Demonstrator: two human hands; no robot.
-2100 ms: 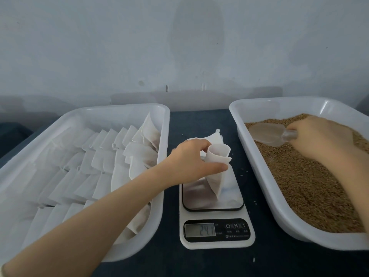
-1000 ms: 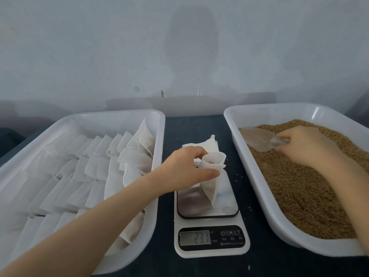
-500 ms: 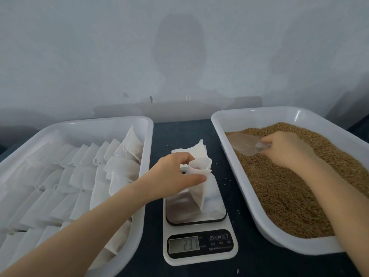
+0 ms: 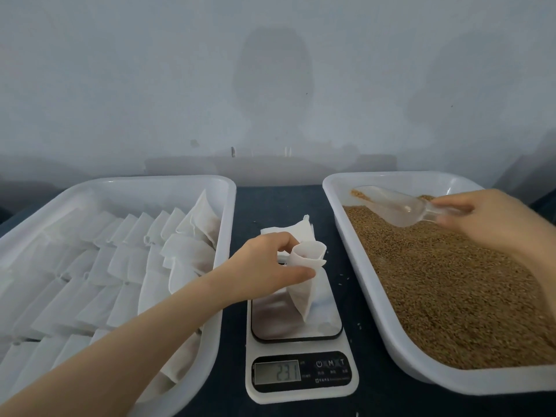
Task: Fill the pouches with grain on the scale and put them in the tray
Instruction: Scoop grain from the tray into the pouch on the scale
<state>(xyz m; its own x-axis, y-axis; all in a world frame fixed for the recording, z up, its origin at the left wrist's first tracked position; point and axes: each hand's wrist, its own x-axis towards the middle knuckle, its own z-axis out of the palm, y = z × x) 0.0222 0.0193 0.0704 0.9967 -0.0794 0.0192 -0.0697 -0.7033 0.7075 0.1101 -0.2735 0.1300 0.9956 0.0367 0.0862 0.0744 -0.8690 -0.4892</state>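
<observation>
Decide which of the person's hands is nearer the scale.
Left. The left hand holds the open pouch directly over the scale. The right hand grips the scoop over the grain tray, off to its right.

**Dark table, three things sitting in a row**

A dark table (image 4: 279, 203) is carrying everything here. A white tray (image 4: 225, 266) is sitting on its left side, a kitchen scale (image 4: 301, 397) is standing in the middle, and a second white tray (image 4: 365, 284) is lying on the right. A few loose grains (image 4: 341, 278) are lying between the scale and that right tray. Some flat pouches (image 4: 288, 231) are resting at the scale's far end.
</observation>
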